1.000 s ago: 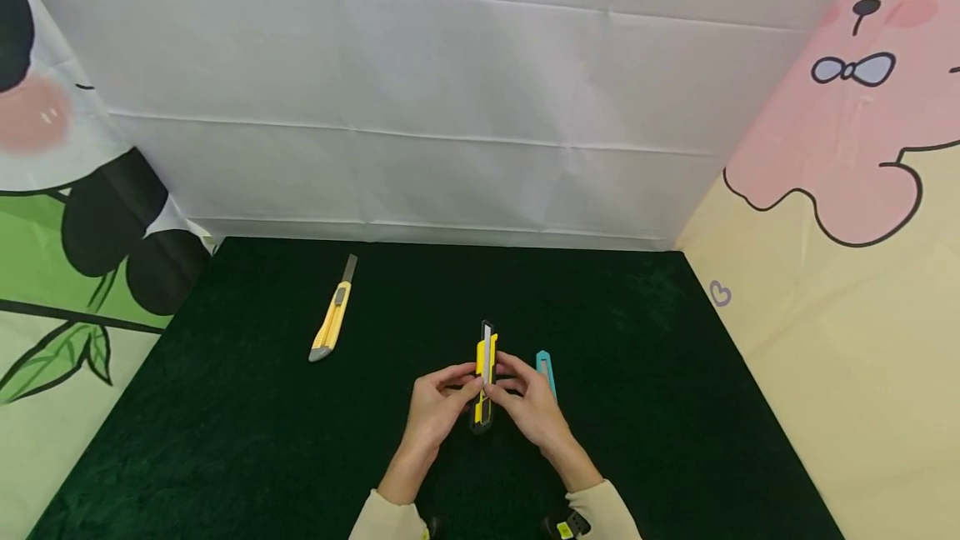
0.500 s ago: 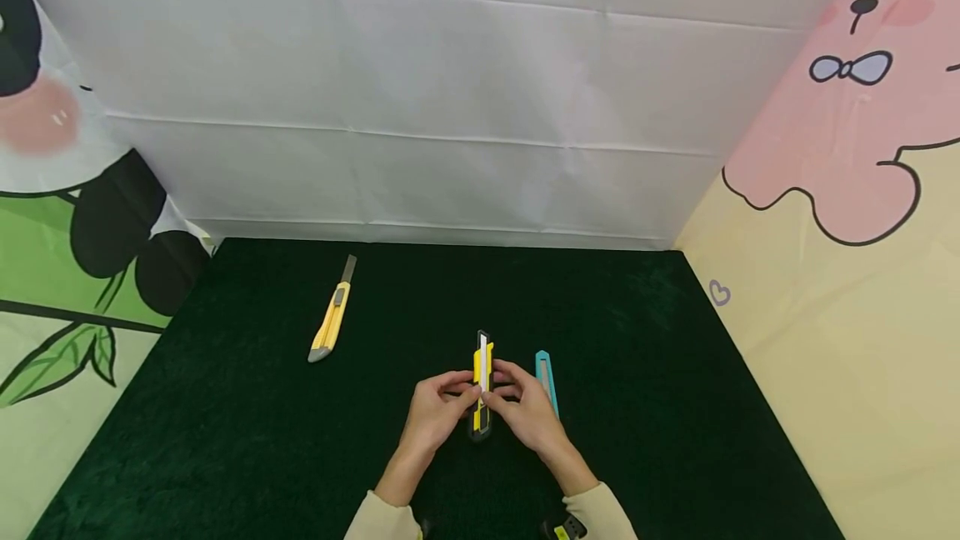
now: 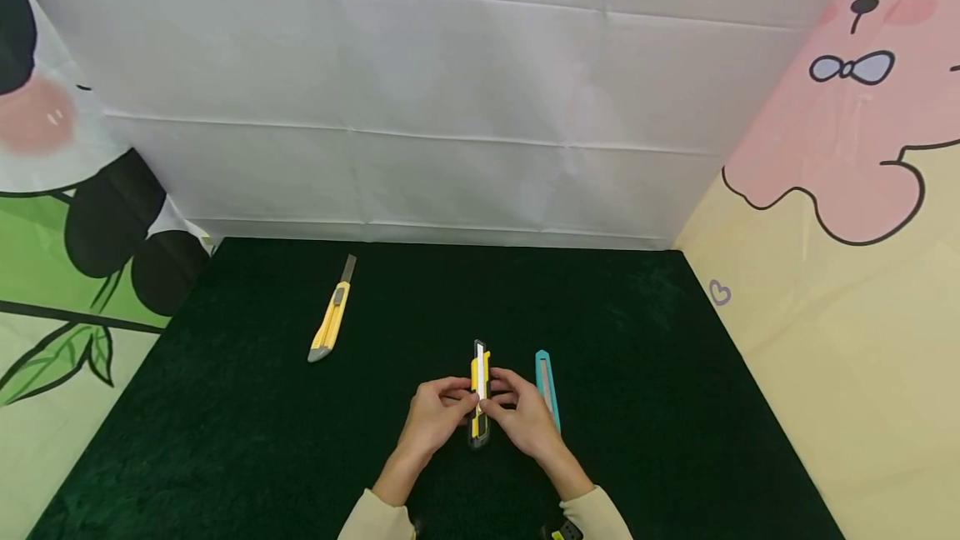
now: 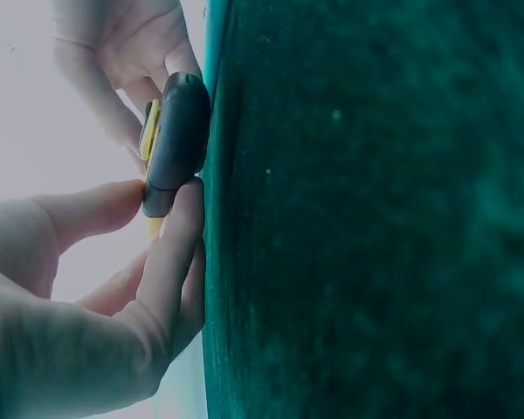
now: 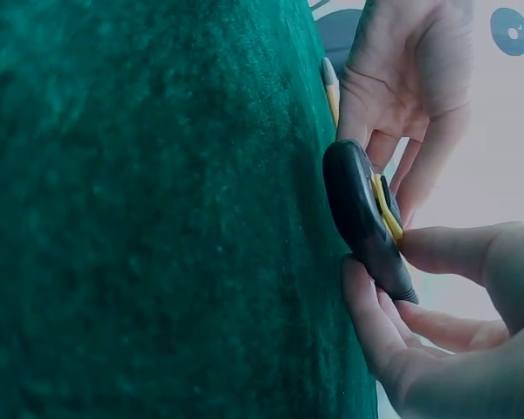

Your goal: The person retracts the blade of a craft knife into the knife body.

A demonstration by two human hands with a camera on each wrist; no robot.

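Note:
A yellow-and-black utility knife (image 3: 481,369) is held between both hands, its long axis pointing away from me. A pale strip runs along its upper face. My left hand (image 3: 435,417) pinches the knife's left side between thumb and fingers. From the right, my right hand (image 3: 527,419) pinches it the same way. Both wrist views show the knife's rounded black end (image 4: 179,135) close to the green cloth; whether it touches the cloth I cannot tell. The fingers hide parts of its sides.
A teal cutter (image 3: 547,382) lies just right of my right hand, partly covered by it. Farther off to the left lies a yellow snap-off cutter (image 3: 332,315) with its blade extended. Dark green cloth (image 3: 225,407) covers the table, with a white sheet (image 3: 450,107) behind.
Both hands and the utility knife have drifted slightly toward me and to the left, keeping their hold. More of the teal cutter now shows. The yellow cutter lies as before.

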